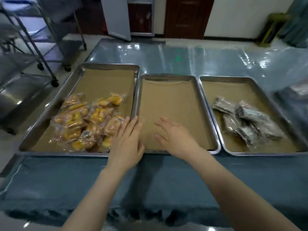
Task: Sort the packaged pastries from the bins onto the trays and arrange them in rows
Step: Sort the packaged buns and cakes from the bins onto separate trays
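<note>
Blue-clothed bench [66, 180] nearest, bare forearms crossing it. Left hand [127, 144]: fingers straight, close together, tips at yellow pastry packs [86, 120] heaped in near part of left tray [50, 110]. Right hand [176, 139]: fingers spread, over brown paper of middle tray [166, 76]. Right tray [233, 78] holds pile of dark wrapped pastries [250, 120]. Beyond: clear plastic sheet [150, 54], wheeled metal racks [41, 47] far left.

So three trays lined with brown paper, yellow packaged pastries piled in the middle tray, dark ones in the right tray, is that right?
Not quite. The head view shows the yellow packaged pastries piled in the left tray, not the middle tray, whose brown paper holds no pastries. The dark ones are in the right tray, as you said.
</note>
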`<state>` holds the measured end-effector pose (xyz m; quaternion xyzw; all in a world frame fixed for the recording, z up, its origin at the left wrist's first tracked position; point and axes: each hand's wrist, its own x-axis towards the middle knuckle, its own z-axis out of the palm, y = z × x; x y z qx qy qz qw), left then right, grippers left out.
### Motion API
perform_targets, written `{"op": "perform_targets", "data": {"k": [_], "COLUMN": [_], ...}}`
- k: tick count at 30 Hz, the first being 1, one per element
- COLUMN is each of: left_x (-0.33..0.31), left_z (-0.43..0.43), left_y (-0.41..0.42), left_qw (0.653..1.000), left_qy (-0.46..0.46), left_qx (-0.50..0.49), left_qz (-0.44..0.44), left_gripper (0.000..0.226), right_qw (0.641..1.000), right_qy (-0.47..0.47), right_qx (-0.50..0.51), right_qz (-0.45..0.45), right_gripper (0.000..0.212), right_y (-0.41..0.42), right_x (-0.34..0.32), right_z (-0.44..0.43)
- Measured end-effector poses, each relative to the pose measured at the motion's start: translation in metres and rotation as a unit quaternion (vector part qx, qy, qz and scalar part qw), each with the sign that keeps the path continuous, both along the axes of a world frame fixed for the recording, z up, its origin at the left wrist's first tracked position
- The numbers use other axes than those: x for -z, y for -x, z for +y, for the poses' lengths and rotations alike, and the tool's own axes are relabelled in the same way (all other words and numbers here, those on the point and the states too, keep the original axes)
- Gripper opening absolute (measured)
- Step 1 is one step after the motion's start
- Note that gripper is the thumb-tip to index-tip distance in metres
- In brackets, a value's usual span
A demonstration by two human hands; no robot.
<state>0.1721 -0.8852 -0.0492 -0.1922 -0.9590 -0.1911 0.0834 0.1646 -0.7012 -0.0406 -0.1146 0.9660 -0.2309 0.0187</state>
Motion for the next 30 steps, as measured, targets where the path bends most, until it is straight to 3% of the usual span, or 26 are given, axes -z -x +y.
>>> {"op": "perform_targets", "data": {"k": [10,17,26,30], "left_x": [-0.03,-0.069,-0.097,-0.09], "left_z": [0.122,0.21,0.389,0.474], "left_y": [-0.01,0.021,0.027,0.013], "left_qw": [0.997,0.994,0.986,0.974], "left_qy": [0.056,0.023,-0.126,-0.196], "left_qx": [0.039,0.084,0.072,0.033], "left_qz": [0.029,0.072,0.083,0.107], "left_gripper": [0.062,0.057,0.049,0.046], "right_qw": [0.999,0.996,0.987,0.99], "right_qy": [-0.025,-0.04,-0.01,-0.01], "right_qx": [0.016,0.059,0.045,-0.001], "right_qz": [0.023,0.049,0.151,0.141], "right_gripper": [0.046,0.045,0.045,0.044], "right_y": [-0.015,-0.02,-0.025,-0.031], "right_x": [-0.046,-0.079,-0.132,-0.133], "right_z": [0.137,0.235,0.422,0.508]}}
